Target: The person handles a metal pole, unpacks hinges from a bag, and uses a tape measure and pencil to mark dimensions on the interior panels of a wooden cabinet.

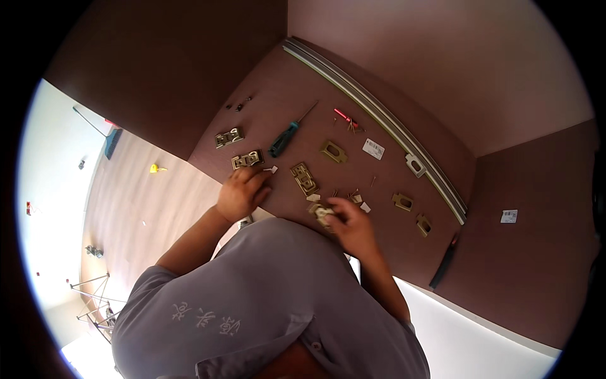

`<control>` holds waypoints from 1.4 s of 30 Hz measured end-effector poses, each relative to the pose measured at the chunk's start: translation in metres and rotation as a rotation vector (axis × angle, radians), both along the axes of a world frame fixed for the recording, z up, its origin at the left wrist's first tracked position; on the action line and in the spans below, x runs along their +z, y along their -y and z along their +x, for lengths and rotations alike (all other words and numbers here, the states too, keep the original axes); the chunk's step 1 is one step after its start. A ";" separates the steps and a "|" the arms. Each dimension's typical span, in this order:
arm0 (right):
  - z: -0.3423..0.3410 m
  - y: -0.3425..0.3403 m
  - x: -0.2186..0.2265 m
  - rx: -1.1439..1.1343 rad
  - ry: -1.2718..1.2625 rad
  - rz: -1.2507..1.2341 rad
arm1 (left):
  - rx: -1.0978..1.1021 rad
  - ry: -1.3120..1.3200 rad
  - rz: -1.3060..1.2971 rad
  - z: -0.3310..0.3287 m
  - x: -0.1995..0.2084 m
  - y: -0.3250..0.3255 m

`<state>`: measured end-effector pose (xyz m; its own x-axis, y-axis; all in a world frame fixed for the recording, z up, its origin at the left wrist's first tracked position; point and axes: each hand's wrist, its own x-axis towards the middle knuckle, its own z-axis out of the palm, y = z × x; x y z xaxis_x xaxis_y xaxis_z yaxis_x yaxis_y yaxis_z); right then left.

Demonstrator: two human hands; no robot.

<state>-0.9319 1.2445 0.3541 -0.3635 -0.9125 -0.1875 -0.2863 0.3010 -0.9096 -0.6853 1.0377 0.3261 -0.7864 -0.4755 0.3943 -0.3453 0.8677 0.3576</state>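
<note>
So a chunky, brass-toned metal bracket (322,215) is pinched in the right hand (351,223), near the smooth brown panel's (391,252) front edge. The left hand (242,193) is curled beside a ridged rectangular fitting (246,159); whether anything's gripped can't be told.

At the brown panel's (394,246) near edge, the right hand (351,222) covers part of a brass-coloured fitting (322,215); the grey shirt (271,278) hides that edge's middle. Beside the left edge, dark bits (238,108) are too small to identify.
</note>
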 end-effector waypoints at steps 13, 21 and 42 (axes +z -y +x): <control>0.006 0.012 -0.019 0.108 -0.541 -0.238 | 0.003 0.116 0.029 0.013 -0.002 -0.017; 0.014 0.033 -0.007 0.118 -0.957 -0.209 | -0.079 0.140 -0.015 0.007 0.007 0.000; -0.073 -0.044 -0.004 -0.246 -0.425 0.195 | -0.030 -0.050 0.375 -0.021 0.014 -0.008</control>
